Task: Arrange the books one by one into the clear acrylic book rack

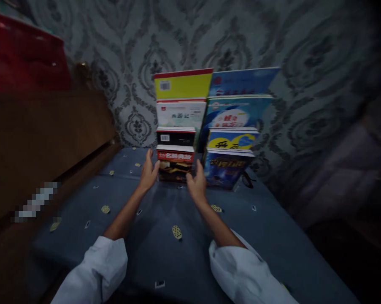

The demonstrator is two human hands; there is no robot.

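Note:
Two stepped columns of upright books stand against the wall. In front on the left is a book with a red band and dark cover (175,162). My left hand (149,172) is at its left edge, fingers stretched up and thumb apart. At its right edge is my right hand (197,182), also with fingers extended. Whether either hand presses on the cover I cannot tell. Behind rise a black book (175,138), a white book (181,115) and a yellow book (184,87). The right column has a dark blue book (228,169) in front.
Behind that are a blue and yellow book (233,139), a teal book (237,110) and a blue book (244,82). A dark patterned cloth (158,219) covers the surface below. Brown wooden furniture (51,139) bounds the left, with a red item (25,55) above it.

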